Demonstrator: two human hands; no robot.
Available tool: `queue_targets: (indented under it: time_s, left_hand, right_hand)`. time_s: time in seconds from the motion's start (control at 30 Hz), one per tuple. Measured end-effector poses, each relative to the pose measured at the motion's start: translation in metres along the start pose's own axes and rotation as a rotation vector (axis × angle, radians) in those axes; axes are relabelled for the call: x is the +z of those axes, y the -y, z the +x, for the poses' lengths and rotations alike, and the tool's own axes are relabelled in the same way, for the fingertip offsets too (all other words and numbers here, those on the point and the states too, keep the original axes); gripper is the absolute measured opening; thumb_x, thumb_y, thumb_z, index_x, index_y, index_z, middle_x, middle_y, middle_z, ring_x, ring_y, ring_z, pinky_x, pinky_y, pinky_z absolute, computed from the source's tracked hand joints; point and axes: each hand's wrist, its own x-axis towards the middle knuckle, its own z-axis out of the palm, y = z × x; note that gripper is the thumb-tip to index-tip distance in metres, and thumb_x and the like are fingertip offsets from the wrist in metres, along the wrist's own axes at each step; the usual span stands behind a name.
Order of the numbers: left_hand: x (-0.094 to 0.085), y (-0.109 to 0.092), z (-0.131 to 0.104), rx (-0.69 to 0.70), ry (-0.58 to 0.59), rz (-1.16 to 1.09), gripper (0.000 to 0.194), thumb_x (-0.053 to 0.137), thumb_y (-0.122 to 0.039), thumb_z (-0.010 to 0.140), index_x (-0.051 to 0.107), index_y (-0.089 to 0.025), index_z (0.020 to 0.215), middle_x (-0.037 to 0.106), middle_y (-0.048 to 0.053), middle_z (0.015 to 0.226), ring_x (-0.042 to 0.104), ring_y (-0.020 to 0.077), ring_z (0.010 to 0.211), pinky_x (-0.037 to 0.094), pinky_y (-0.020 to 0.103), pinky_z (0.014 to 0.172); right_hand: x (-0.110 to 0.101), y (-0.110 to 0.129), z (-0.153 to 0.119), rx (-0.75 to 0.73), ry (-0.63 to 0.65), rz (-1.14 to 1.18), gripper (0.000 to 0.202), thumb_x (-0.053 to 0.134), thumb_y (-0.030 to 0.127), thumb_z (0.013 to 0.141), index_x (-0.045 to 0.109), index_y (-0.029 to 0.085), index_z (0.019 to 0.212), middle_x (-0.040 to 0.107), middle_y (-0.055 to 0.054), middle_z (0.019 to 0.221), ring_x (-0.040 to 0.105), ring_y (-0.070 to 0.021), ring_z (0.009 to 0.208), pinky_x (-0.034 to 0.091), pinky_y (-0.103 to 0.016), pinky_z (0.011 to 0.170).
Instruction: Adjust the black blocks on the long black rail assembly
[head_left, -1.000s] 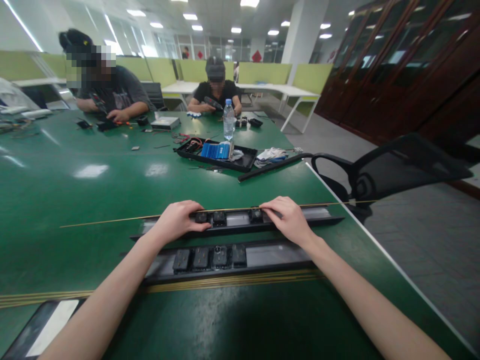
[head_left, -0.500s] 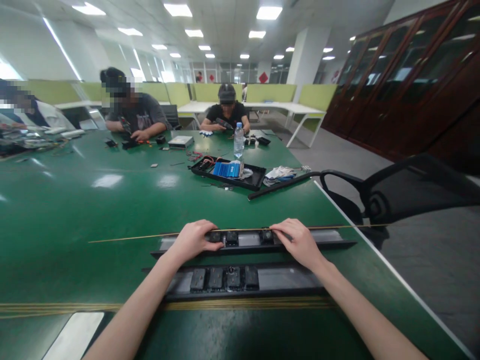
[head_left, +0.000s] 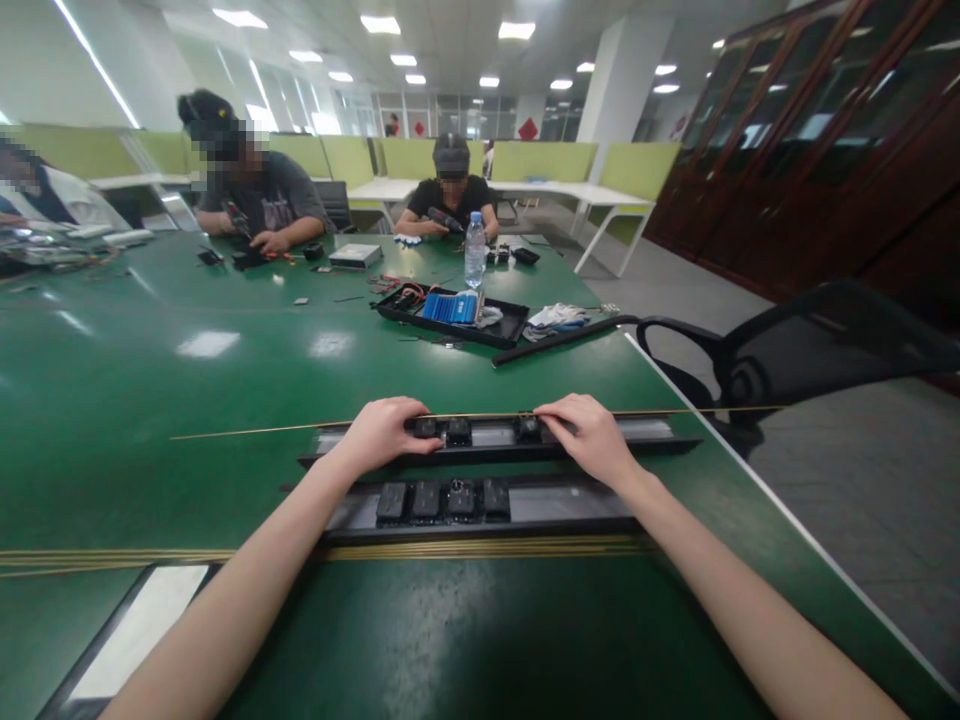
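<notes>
A long thin brass-coloured rod (head_left: 487,415) lies across the far black tray (head_left: 487,450), which holds several small black blocks. My left hand (head_left: 386,435) has thumb and fingers around the leftmost block and the rod there. My right hand (head_left: 589,430) pinches the rod beside the right block (head_left: 528,427). Nearer to me, a second black tray (head_left: 570,503) bears a row of several black blocks (head_left: 426,499). In front of it lies a bundle of similar rods (head_left: 480,548).
A phone-like flat object (head_left: 139,630) lies at the lower left. Farther off are a black box (head_left: 510,325) with a blue item, gloves (head_left: 555,320), a black strip (head_left: 562,342) and a bottle (head_left: 475,250). People work across the table; a chair (head_left: 840,350) stands right.
The whole view has shifted, so the trays and both hands appear higher in the picture. Both hands keep nearly the same hold on the rod.
</notes>
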Motion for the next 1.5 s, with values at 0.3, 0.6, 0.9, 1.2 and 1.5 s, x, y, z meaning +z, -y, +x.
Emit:
queue_targets:
  time_s: [0.3,0.6,0.9,1.2,1.5]
  left_hand:
    - [-0.0001,-0.0008,0.0002,0.006,-0.002,-0.013,0.044,0.066,-0.063,0.08,0.072,-0.022,0.094,0.076,0.005,0.091,0.07,0.0229,0.084,0.048,0.029,0.073]
    - [0.0026,0.0034,0.0011,0.013,0.003,-0.005,0.044,0.067,-0.063,0.08,0.072,-0.021,0.094,0.075,0.006,0.09,0.069,0.0234,0.083,0.047,0.029,0.072]
    - [0.0011,0.0016,0.0007,0.008,-0.004,-0.012,0.045,0.067,-0.065,0.079,0.072,-0.022,0.093,0.075,0.005,0.087,0.069,0.0225,0.08,0.046,0.028,0.069]
    - [0.0015,0.0026,0.0007,0.003,0.005,-0.023,0.046,0.068,-0.064,0.079,0.073,-0.021,0.094,0.074,0.006,0.087,0.069,0.0247,0.081,0.046,0.029,0.069]
    - [0.0017,0.002,0.0016,-0.001,0.018,-0.019,0.044,0.067,-0.064,0.079,0.071,-0.022,0.091,0.075,0.005,0.087,0.069,0.0231,0.079,0.045,0.028,0.069]
  right_hand:
    - [0.0006,-0.0008,-0.0008,0.014,0.001,-0.004,0.018,0.055,0.025,0.098,0.074,0.025,0.1,0.078,-0.005,0.095,0.067,-0.0242,0.087,0.048,-0.041,0.082]
    - [0.0008,-0.0033,-0.0025,0.041,-0.003,0.014,0.018,0.056,0.026,0.097,0.074,0.025,0.1,0.077,-0.005,0.095,0.066,-0.0241,0.088,0.049,-0.042,0.083]
    - [0.0007,-0.0035,-0.0029,0.051,-0.007,0.034,0.018,0.057,0.026,0.097,0.074,0.026,0.099,0.077,-0.005,0.095,0.067,-0.0249,0.089,0.051,-0.043,0.083]
    - [0.0015,-0.0053,-0.0034,0.071,-0.008,0.077,0.017,0.058,0.024,0.096,0.075,0.026,0.099,0.076,-0.004,0.095,0.067,-0.0243,0.09,0.052,-0.042,0.084]
    - [-0.0047,-0.0086,-0.001,0.117,0.036,0.163,0.018,0.06,0.025,0.095,0.077,0.026,0.099,0.076,-0.005,0.095,0.068,-0.0226,0.091,0.054,-0.039,0.084]
